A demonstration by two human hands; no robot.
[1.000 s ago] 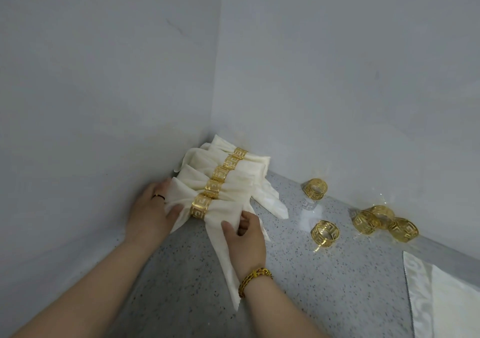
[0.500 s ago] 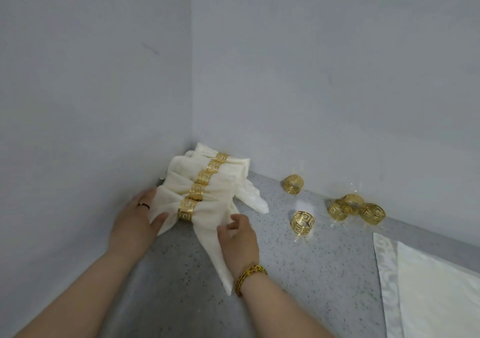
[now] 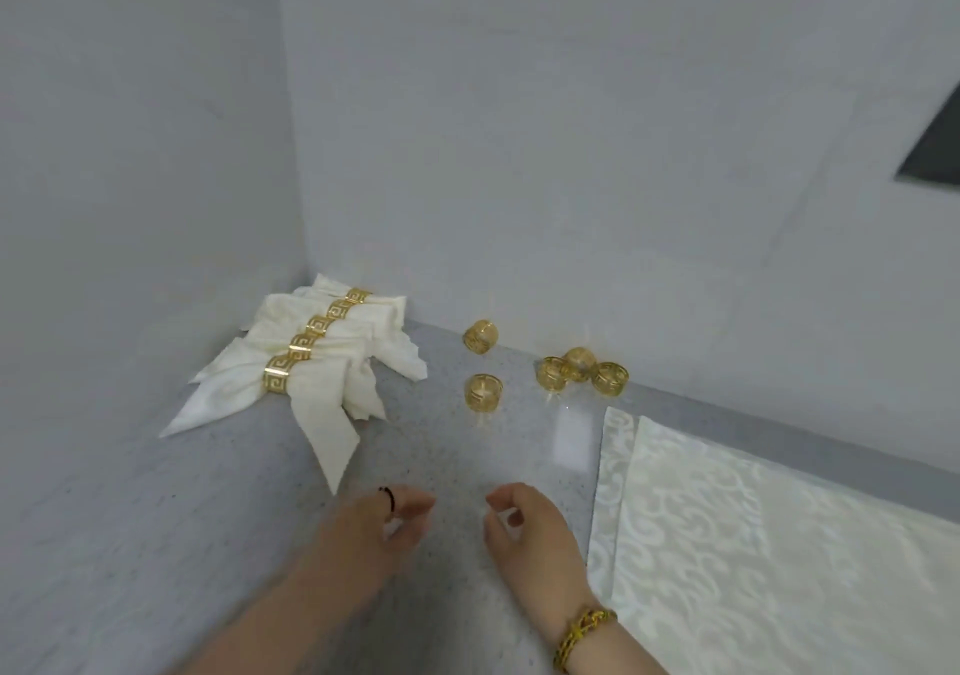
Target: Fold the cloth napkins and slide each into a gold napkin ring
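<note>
Several cream napkins, each gathered in a gold ring, lie in a row in the corner; the nearest ringed napkin (image 3: 311,399) has its tails spread toward me. Several loose gold rings sit on the grey counter: one (image 3: 483,392) in the middle, one (image 3: 480,335) by the back wall, and a cluster of three (image 3: 582,370) to the right. Flat cream napkins (image 3: 753,534) lie spread at the right. My left hand (image 3: 387,518) and my right hand (image 3: 530,524) hover over the counter near me, fingers loosely curled, holding nothing.
The grey speckled counter (image 3: 208,518) is bounded by a wall on the left and a wall at the back. A gold bracelet (image 3: 582,633) is on my right wrist. A dark shape (image 3: 935,149) shows at the far right edge.
Both hands have let go of the nearest ringed napkin and drawn back toward me. The view has swung right, showing more of the flat napkins.
</note>
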